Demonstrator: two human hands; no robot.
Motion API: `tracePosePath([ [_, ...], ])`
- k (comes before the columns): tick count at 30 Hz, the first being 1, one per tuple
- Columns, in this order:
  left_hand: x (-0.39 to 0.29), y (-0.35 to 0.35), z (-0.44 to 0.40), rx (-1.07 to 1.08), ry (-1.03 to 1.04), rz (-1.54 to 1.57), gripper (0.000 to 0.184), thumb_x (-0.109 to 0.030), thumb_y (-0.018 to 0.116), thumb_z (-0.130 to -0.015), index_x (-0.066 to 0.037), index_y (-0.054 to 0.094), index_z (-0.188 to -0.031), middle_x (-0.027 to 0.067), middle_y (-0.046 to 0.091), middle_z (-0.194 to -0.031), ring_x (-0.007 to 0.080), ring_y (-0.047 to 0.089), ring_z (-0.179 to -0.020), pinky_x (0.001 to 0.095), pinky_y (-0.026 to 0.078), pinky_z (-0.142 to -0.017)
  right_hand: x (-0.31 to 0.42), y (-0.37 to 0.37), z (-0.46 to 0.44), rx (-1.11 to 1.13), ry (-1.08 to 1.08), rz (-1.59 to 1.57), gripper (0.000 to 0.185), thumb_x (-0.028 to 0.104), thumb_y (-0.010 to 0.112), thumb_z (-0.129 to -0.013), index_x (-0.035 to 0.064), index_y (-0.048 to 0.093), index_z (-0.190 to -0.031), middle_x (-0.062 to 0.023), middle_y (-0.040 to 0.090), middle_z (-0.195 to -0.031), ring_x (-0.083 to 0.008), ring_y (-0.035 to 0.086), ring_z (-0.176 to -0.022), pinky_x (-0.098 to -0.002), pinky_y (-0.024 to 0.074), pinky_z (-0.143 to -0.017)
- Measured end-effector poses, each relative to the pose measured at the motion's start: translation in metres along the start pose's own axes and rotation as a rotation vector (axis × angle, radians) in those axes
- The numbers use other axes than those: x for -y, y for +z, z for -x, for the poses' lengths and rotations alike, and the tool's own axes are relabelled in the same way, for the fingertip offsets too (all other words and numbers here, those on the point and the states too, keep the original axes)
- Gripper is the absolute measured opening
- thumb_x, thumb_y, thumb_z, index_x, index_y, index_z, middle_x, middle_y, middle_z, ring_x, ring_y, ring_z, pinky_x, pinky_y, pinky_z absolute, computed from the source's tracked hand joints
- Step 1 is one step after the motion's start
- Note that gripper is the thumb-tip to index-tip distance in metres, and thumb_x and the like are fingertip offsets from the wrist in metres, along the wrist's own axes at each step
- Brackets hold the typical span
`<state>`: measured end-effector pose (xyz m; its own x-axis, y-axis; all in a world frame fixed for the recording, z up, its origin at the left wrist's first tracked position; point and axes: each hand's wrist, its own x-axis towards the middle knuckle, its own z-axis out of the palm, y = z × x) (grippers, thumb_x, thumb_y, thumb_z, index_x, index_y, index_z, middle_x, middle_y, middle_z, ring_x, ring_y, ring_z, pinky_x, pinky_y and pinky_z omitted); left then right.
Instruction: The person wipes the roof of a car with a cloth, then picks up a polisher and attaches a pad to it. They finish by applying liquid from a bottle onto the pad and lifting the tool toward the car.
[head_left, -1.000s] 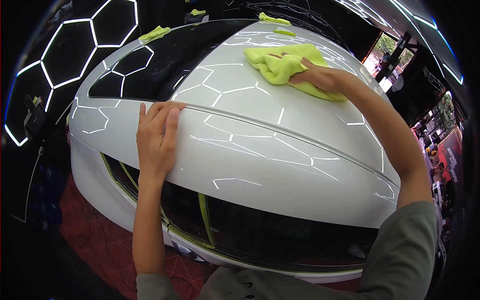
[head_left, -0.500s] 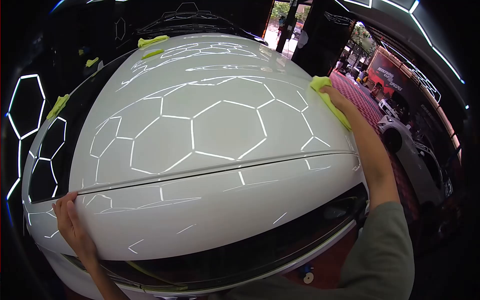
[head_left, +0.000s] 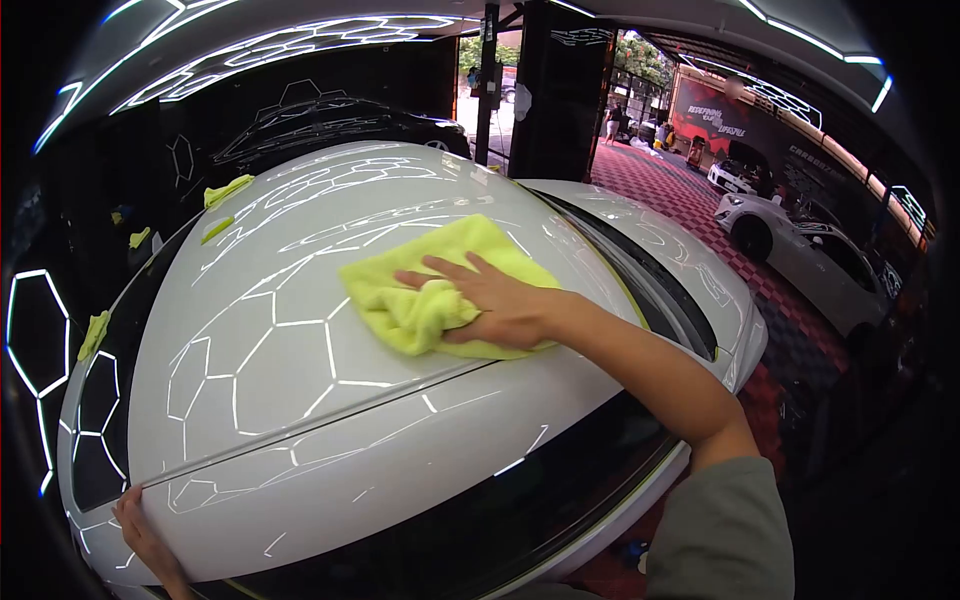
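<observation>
My right hand [head_left: 500, 305] lies over a lime-yellow microfiber cloth [head_left: 385, 275] on the glossy white car roof [head_left: 225, 330]. Its fingers are spread, and a bunched fold of the cloth sits between thumb and fingers. The rest of the cloth is spread flat around the hand. At the lower left, my left hand [head_left: 143, 535] rests its fingertips on the roof's side, near the end of the dark seam. Those fingers look extended and hold nothing; part of the hand is cut off by the roof's curve.
Another yellow cloth [head_left: 228, 190] and a slim yellow-green piece [head_left: 216, 230] lie on the far left roof edge. One more cloth [head_left: 93, 335] hangs by the left side glass. A dark car [head_left: 340, 125] stands beyond the roof, and a light-coloured car [head_left: 800, 240] stands right on checkered flooring.
My right hand and the cloth have come from the roof's far right edge to its middle, and the cloth is now spread out. The view has tilted up and turned right.
</observation>
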<state>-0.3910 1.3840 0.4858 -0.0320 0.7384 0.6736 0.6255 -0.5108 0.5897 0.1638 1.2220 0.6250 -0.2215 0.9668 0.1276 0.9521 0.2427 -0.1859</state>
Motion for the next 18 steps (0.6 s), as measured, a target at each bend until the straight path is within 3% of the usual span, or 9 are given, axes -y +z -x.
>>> tracePosePath([
  [2,-0.008,0.003,-0.001,0.002,-0.012,0.029,0.045,-0.028,0.032,-0.103,0.007,0.060,-0.104,0.0131,0.058,-0.104,0.0260,0.051,-0.104,0.0386,0.027,-0.107,-0.043,-0.020,0.094,-0.053,0.370,-0.218,0.073,0.038,0.053,-0.089,0.0234,0.020,-0.152,-0.0143,0.016,-0.158,-0.0311,0.014,-0.145,-0.0439,0.0037,-0.118],
  [3,-0.011,0.003,-0.002,0.003,-0.035,0.069,0.044,-0.027,0.032,-0.103,0.007,0.060,-0.103,0.0124,0.056,-0.103,0.0253,0.050,-0.102,0.0372,0.030,-0.102,-0.082,-0.002,0.146,-0.198,0.668,-0.559,0.076,0.032,0.055,-0.087,0.0222,0.020,-0.153,-0.0137,0.016,-0.158,-0.0256,0.018,-0.144,-0.0386,0.0105,-0.117],
  [4,-0.014,0.004,0.000,-0.003,-0.066,0.107,0.043,-0.026,0.033,-0.102,0.007,0.059,-0.102,0.0117,0.054,-0.101,0.0247,0.050,-0.101,0.0357,0.034,-0.098,-0.092,0.000,0.181,-0.279,0.789,-0.781,0.072,0.030,0.056,-0.086,0.0152,0.029,-0.150,-0.0121,0.030,-0.152,-0.0224,0.031,-0.138,-0.0336,0.0212,-0.113],
  [6,-0.024,0.007,0.002,0.008,-0.092,0.105,0.043,-0.027,0.032,-0.102,0.006,0.059,-0.102,0.0106,0.052,-0.100,0.0239,0.049,-0.101,0.0348,0.035,-0.096,-0.116,0.018,0.208,-0.538,0.848,-0.945,0.062,0.026,0.059,-0.082,0.0041,0.045,-0.138,-0.0081,0.055,-0.128,-0.0189,0.053,-0.113,-0.0306,0.0398,-0.099],
  [9,-0.024,0.010,-0.001,-0.008,-0.103,0.170,0.044,-0.030,0.032,-0.102,0.005,0.059,-0.101,0.0093,0.050,-0.100,0.0223,0.050,-0.101,0.0333,0.036,-0.094,-0.149,0.009,0.165,-0.484,0.763,-0.892,0.054,0.029,0.058,-0.083,0.0041,0.053,-0.130,-0.0089,0.060,-0.119,-0.0184,0.057,-0.105,-0.0302,0.0433,-0.093],
  [12,-0.014,0.008,-0.002,-0.025,-0.095,0.200,0.047,-0.033,0.032,-0.101,0.004,0.059,-0.101,0.0090,0.052,-0.100,0.0219,0.050,-0.101,0.0340,0.035,-0.097,-0.181,-0.016,0.095,-0.440,0.975,-0.917,0.053,0.045,0.059,-0.079,0.0048,0.060,-0.115,-0.0113,0.064,-0.091,-0.0206,0.062,-0.073,-0.0318,0.0500,-0.068],
  [15,-0.003,0.006,-0.005,-0.053,-0.017,0.115,0.046,-0.031,0.031,-0.101,0.004,0.060,-0.098,0.0093,0.058,-0.098,0.0229,0.053,-0.100,0.0400,0.022,-0.111,-0.262,-0.021,0.029,-0.433,0.806,-0.908,0.050,0.040,0.058,-0.078,0.0045,0.059,-0.114,-0.0113,0.064,-0.091,-0.0203,0.062,-0.072,-0.0321,0.0498,-0.068],
  [16,-0.014,0.004,-0.006,-0.056,0.037,0.051,0.045,-0.028,0.031,-0.101,0.005,0.061,-0.095,0.0103,0.061,-0.096,0.0243,0.054,-0.100,0.0441,0.010,-0.116,-0.284,-0.017,0.009,-0.379,0.736,-0.972,0.048,0.038,0.057,-0.078,0.0047,0.058,-0.114,-0.0106,0.064,-0.092,-0.0191,0.061,-0.074,-0.0319,0.0491,-0.070],
  [18,-0.014,0.003,-0.006,-0.078,0.031,0.138,0.045,-0.027,0.033,-0.100,0.005,0.063,-0.092,0.0122,0.061,-0.097,0.0252,0.054,-0.098,0.0427,0.018,-0.112,-0.275,-0.013,-0.041,-0.401,0.649,-0.910,0.046,0.036,0.056,-0.078,0.0031,0.059,-0.111,-0.0119,0.064,-0.090,-0.0196,0.061,-0.073,-0.0321,0.0484,-0.072],
])
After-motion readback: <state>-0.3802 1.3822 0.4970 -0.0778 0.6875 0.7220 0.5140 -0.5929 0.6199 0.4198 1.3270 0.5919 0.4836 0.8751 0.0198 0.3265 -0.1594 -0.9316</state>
